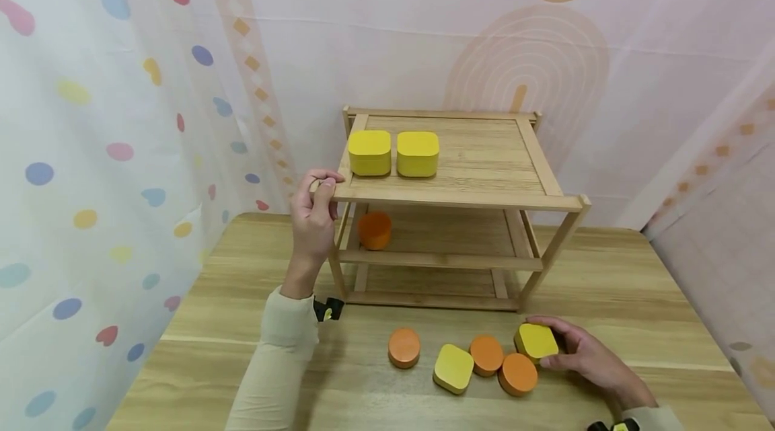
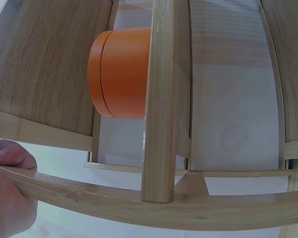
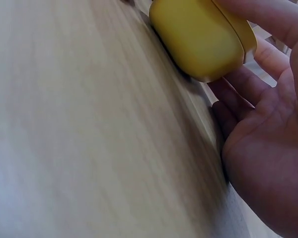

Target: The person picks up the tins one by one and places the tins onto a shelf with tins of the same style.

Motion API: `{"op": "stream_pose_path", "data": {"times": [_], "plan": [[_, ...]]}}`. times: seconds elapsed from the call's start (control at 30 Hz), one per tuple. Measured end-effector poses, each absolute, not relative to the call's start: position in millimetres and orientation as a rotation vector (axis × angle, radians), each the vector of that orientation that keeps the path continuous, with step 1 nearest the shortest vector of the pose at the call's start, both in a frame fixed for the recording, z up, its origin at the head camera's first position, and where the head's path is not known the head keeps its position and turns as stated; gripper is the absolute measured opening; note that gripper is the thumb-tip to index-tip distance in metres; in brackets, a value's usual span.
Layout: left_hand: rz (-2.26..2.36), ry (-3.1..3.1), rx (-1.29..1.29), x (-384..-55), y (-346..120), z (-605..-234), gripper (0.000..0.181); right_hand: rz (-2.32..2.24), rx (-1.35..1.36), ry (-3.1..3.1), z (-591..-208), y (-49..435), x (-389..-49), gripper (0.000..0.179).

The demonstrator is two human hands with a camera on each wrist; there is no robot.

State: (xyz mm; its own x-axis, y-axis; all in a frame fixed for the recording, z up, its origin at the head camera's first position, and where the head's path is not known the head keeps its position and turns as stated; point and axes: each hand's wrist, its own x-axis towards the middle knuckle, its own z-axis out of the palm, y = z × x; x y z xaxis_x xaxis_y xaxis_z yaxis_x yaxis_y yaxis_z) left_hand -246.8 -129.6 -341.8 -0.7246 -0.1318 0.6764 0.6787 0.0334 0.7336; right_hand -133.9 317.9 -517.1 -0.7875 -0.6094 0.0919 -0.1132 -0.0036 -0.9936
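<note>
At the top board's front left corner, my left hand [image 1: 315,216] grips the edge of a three-tier wooden shelf [image 1: 448,199]. My right hand [image 1: 584,354] holds a yellow rounded-square tin [image 1: 536,341] by its sides, thumb in front and fingers behind, low over the table. The right wrist view shows this lidded tin [image 3: 198,39] close to the wood surface. Beside it are two round orange tins [image 1: 518,374] [image 1: 486,355] and another yellow tin [image 1: 453,369]. A third round orange tin [image 1: 403,347] lies farther left.
Two yellow tins [image 1: 370,153] [image 1: 418,154] sit side by side on the top tier's left half. On the middle tier, a round orange tin [image 1: 375,230] stands at the left, partly behind a rail in the left wrist view. A patterned curtain [image 1: 387,68] hangs behind the table.
</note>
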Motion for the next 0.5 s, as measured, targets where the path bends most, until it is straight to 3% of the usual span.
{"op": "stream_pose_path", "data": {"times": [0.5], "plan": [[-1.773,-1.703,-0.571,-247.2,-129.6,-341.9,0.027,-1.843,-0.703,1.999,-513.3,315.5,-133.3,0.06]]}}
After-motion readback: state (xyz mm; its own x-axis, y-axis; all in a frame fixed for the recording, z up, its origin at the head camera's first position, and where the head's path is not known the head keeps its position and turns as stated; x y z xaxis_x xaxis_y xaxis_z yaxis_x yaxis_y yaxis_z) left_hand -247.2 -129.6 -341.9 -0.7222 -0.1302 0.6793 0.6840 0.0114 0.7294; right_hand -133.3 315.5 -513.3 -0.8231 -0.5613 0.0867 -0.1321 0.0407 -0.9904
